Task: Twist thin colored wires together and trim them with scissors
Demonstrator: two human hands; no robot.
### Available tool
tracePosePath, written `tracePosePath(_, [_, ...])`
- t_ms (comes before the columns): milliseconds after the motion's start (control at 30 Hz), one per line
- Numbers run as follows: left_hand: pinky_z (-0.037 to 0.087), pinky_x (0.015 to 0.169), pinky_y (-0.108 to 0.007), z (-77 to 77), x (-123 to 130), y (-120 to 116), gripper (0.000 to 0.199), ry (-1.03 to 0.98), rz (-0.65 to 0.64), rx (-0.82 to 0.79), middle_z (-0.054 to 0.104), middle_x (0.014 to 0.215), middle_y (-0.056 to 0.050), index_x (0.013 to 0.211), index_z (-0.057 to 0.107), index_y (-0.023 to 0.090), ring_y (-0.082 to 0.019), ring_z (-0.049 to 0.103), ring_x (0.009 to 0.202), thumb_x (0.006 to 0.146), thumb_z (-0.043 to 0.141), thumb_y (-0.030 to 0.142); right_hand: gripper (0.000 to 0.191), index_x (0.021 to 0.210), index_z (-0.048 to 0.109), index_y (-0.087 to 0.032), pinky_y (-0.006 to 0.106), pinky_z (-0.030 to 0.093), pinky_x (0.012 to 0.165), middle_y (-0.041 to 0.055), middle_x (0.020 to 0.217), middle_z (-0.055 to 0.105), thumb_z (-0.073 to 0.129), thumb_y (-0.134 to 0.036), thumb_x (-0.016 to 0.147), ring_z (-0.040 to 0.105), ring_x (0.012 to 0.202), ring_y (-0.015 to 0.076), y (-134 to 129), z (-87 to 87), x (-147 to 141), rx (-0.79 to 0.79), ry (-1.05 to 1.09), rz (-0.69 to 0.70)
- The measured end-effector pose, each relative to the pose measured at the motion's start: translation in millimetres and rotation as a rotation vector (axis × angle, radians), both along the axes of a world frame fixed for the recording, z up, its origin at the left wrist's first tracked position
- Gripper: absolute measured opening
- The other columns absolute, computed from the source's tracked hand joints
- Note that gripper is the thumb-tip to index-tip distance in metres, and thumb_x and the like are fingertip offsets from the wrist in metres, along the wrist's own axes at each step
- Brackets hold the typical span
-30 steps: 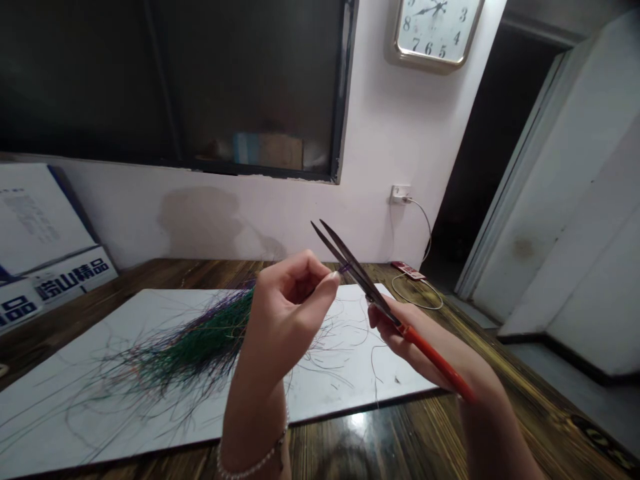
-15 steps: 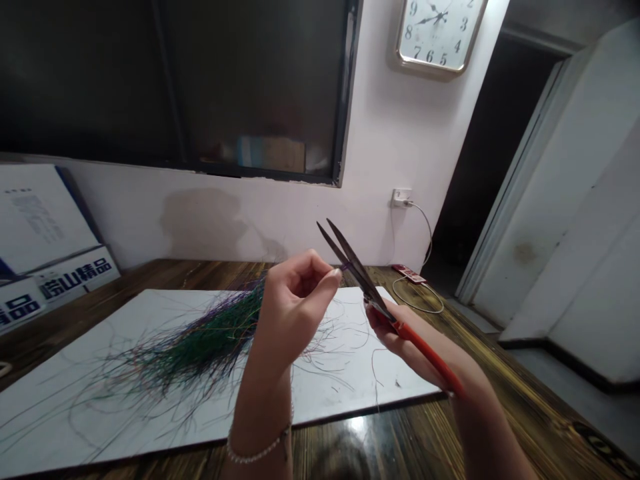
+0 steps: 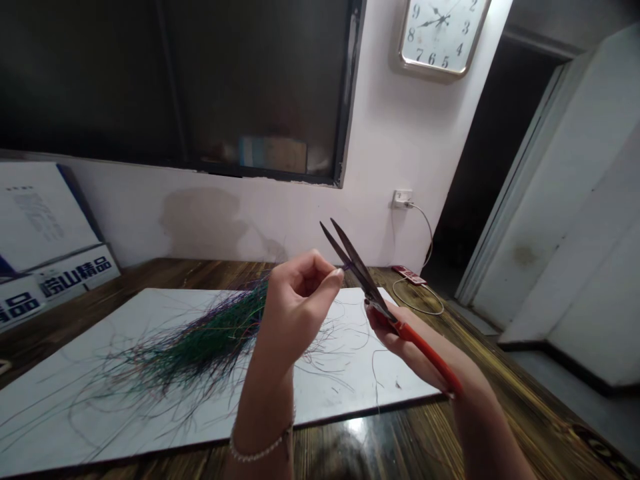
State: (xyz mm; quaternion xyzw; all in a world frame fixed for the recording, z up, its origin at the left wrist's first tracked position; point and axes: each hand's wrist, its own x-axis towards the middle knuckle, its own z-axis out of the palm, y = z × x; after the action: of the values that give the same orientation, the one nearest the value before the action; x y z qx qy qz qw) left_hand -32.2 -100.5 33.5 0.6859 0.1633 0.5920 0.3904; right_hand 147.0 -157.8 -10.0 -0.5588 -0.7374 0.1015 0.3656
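Raised over the white board (image 3: 345, 393), my left hand (image 3: 300, 300) pinches a small purple strand (image 3: 349, 266) between thumb and finger. The strand reaches the blades of the scissors (image 3: 367, 283), which are slightly parted and point up and to the left. My right hand (image 3: 410, 340) is closed on their orange handle. Behind my left wrist, a bundle of thin green and purple strands (image 3: 210, 337) is spread over the board, its right end partly hidden by my left hand.
The board lies on a dark wooden table (image 3: 505, 387). White and blue boxes (image 3: 50, 213) stand at the left. At the back right are a red and white object (image 3: 410, 275) and a cable (image 3: 430, 310) running to a wall socket (image 3: 403, 199). Loose strands lie on the board.
The view has shifted very slightly. My left hand, my right hand and the scissors hold nearly the same pose.
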Motion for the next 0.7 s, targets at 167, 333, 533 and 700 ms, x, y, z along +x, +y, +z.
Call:
tracePosePath(167, [0.020, 0.040, -0.020, -0.1, -0.1, -0.9, 0.024, -0.002, 0.000, -0.012, 0.032, 0.049, 0.006, 0.057, 0.046, 0.016, -0.005, 0.026, 0.045, 0.077, 0.059, 0.015, 0.018, 0.082, 0.049, -0.021, 0.028, 0.044, 0.062, 0.0011, 0.079, 0.057, 0.042, -0.007, 0.075, 0.051, 0.071, 0.0155, -0.9, 2.9, -0.9, -0.048, -0.066, -0.019])
tracePosePath(333, [0.019, 0.040, -0.021, 1.0, 0.8, 0.8, 0.024, 0.001, 0.019, -0.007, 0.032, 0.048, 0.006, 0.056, 0.046, 0.016, -0.006, 0.026, 0.045, 0.076, 0.059, 0.016, 0.018, 0.082, 0.047, -0.021, 0.030, 0.042, 0.066, 0.0012, 0.079, 0.054, 0.038, -0.006, 0.077, 0.048, 0.071, 0.0152, -1.3, 2.4, -1.4, -0.094, -0.024, -0.003])
tracePosePath(533, [0.019, 0.040, -0.021, 1.8, 0.4, 0.8, 0.024, 0.016, 0.031, -0.035, 0.032, 0.048, 0.006, 0.056, 0.046, 0.016, -0.006, 0.026, 0.045, 0.075, 0.060, 0.018, 0.018, 0.083, 0.047, -0.021, 0.030, 0.040, 0.065, 0.0007, 0.078, 0.052, 0.037, -0.006, 0.078, 0.046, 0.070, 0.0148, 0.6, -1.9, 1.3, -0.058, 0.007, 0.056])
tracePosePath(700, [0.020, 0.041, -0.022, 1.2, 3.1, 0.0, 0.019, -0.002, 0.052, -0.035, 0.035, 0.051, 0.005, 0.056, 0.048, 0.016, -0.007, 0.028, 0.045, 0.072, 0.058, 0.014, 0.016, 0.076, 0.043, -0.020, 0.026, 0.035, 0.054, -0.0012, 0.072, 0.049, 0.038, -0.005, 0.076, 0.042, 0.062, 0.0124, 9.0, -6.3, -1.7, -0.009, 0.074, 0.077])
